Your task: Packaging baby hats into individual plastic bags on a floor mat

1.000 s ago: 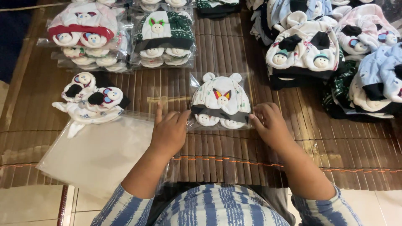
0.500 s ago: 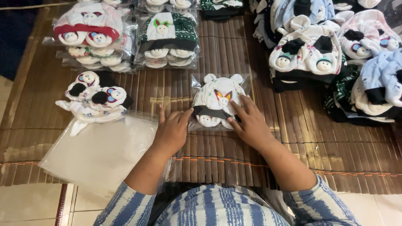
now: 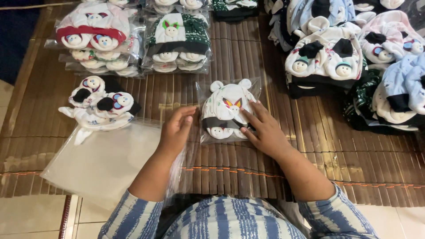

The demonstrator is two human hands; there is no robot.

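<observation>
At centre frame, the bagged baby hat set (image 3: 227, 113) lies flat on the bamboo mat (image 3: 310, 146). The right hand (image 3: 262, 128) presses it down, fingers spread; the left hand (image 3: 176, 130) hovers beside, fingers loosely curled, holding nothing.

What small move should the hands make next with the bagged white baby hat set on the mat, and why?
Probably slide the clear plastic bag holding the white eared baby hat set up toward the stacks of bagged sets. The right hand lies flat on it, the left hand touches its edge, and it looks fully packed, lying flat on the bamboo mat.
</observation>
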